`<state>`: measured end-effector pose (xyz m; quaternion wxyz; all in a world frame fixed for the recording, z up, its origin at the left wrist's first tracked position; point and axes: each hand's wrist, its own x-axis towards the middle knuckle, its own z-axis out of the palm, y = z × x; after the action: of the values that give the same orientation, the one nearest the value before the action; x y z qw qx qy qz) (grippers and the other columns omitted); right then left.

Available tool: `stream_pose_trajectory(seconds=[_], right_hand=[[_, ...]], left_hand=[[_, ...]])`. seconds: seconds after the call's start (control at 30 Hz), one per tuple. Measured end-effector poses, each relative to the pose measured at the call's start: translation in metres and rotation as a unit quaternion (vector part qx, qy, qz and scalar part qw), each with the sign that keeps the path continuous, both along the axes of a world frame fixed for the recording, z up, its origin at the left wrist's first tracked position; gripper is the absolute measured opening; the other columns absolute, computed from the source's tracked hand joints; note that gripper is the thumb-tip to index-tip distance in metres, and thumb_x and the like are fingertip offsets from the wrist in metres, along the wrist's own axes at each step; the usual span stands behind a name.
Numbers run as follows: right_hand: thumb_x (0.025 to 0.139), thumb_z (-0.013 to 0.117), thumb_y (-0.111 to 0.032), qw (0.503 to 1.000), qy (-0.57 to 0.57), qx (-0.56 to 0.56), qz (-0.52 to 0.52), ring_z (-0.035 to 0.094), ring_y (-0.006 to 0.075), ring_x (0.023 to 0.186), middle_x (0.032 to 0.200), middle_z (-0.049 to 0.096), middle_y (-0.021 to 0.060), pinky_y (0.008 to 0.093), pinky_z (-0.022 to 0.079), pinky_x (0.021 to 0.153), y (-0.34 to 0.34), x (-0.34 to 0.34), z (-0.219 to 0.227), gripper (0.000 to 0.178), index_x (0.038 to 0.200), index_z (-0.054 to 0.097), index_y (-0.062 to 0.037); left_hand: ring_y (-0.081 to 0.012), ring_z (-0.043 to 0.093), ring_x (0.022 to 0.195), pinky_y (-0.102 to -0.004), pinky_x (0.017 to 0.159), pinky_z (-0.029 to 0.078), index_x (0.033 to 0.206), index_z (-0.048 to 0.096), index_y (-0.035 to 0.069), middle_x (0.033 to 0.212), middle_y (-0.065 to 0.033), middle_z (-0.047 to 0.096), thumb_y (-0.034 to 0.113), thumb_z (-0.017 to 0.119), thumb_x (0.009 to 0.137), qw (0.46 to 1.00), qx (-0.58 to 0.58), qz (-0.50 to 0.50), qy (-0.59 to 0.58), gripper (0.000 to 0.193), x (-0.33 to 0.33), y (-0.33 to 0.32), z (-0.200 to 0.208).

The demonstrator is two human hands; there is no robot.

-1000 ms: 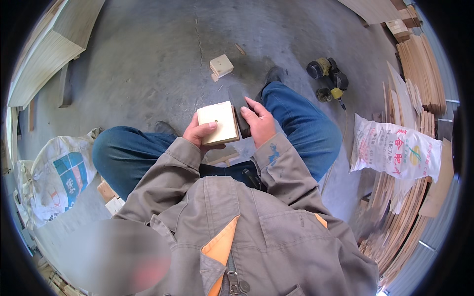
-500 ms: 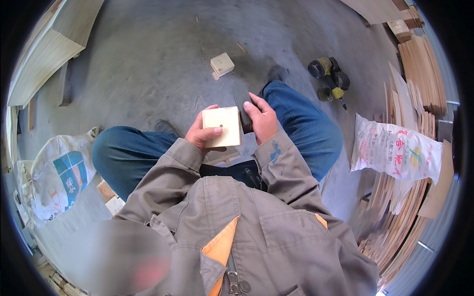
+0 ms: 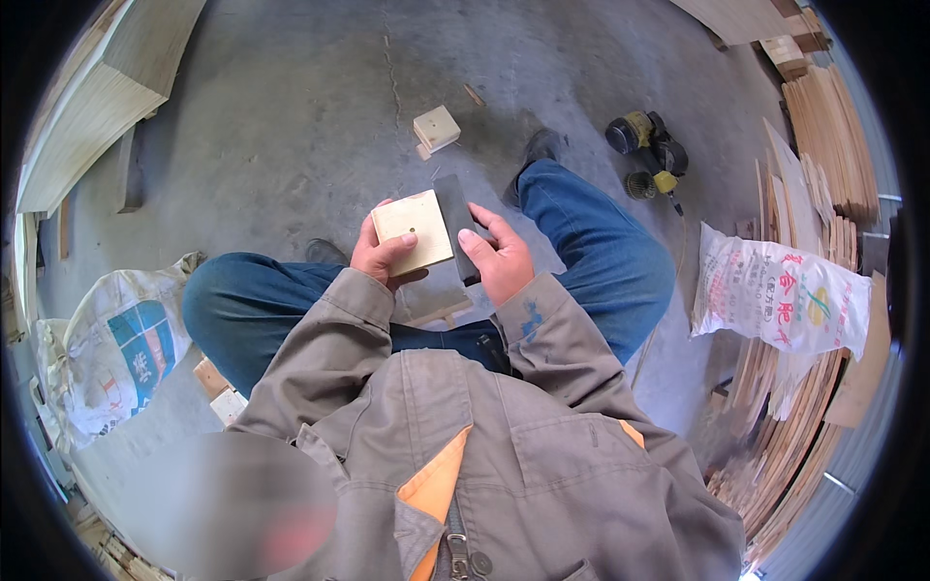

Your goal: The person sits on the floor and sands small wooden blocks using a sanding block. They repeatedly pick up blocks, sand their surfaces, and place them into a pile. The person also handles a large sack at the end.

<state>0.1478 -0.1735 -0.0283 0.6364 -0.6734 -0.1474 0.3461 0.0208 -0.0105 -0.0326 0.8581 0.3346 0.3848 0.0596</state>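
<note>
My left hand [image 3: 381, 254] grips a pale square wooden block [image 3: 418, 238] with a small hole near its middle. The thumb lies on its upper face and the other fingers go underneath. Along the block's right edge stands a dark grey flat rectangular block [image 3: 455, 221], like a sanding block. My right hand [image 3: 500, 259] is closed on this dark piece from the right, thumb on its near side. Both pieces are held above the floor between my knees, and the dark one appears to touch the wood's edge.
Ahead on the floor sits another pale wooden block [image 3: 437, 127] with a hole, beside small offcuts. A yellow and black power tool [image 3: 647, 153] lies to its right. White sacks [image 3: 783, 292] and stacked thin boards [image 3: 828, 145] line the right; another sack [image 3: 121, 349] lies left.
The wooden block has shifted slightly left and away from me and turned a little. The dark block has moved left and toward me along its edge, with my right hand still on it.
</note>
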Motion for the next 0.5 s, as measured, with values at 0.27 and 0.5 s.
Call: stream_pose_trajectory(seconds=[0.27, 0.5], right_hand=[[0.099, 0.067, -0.014, 0.974, 0.106, 0.06, -0.191, 0.063, 0.0173, 0.111, 0.128, 0.066, 0.0145, 0.0294, 0.052, 0.096, 0.0, 0.041, -0.021, 0.046, 0.138, 0.057, 0.0074], [0.099, 0.065, -0.012, 0.977, 0.165, 0.095, -0.1, 0.065, 0.0153, 0.107, 0.125, 0.068, 0.0129, 0.0281, 0.052, 0.093, -0.005, 0.038, -0.01, 0.042, 0.138, 0.059, 0.0052]], left_hand=[[-0.0307, 0.055, 0.132, -0.043, 0.114, 0.04, 0.163, 0.021, 0.005, 0.142, -0.0178, 0.056, 0.01, 0.089, 0.064, 0.978, 0.06, -0.133, -0.152, 0.12, 0.002, -0.011, -0.019], [-0.0306, 0.054, 0.133, -0.0399, 0.116, 0.037, 0.164, 0.018, 0.006, 0.139, -0.0187, 0.058, 0.01, 0.09, 0.06, 0.965, 0.126, -0.184, -0.14, 0.127, -0.001, -0.004, -0.01]])
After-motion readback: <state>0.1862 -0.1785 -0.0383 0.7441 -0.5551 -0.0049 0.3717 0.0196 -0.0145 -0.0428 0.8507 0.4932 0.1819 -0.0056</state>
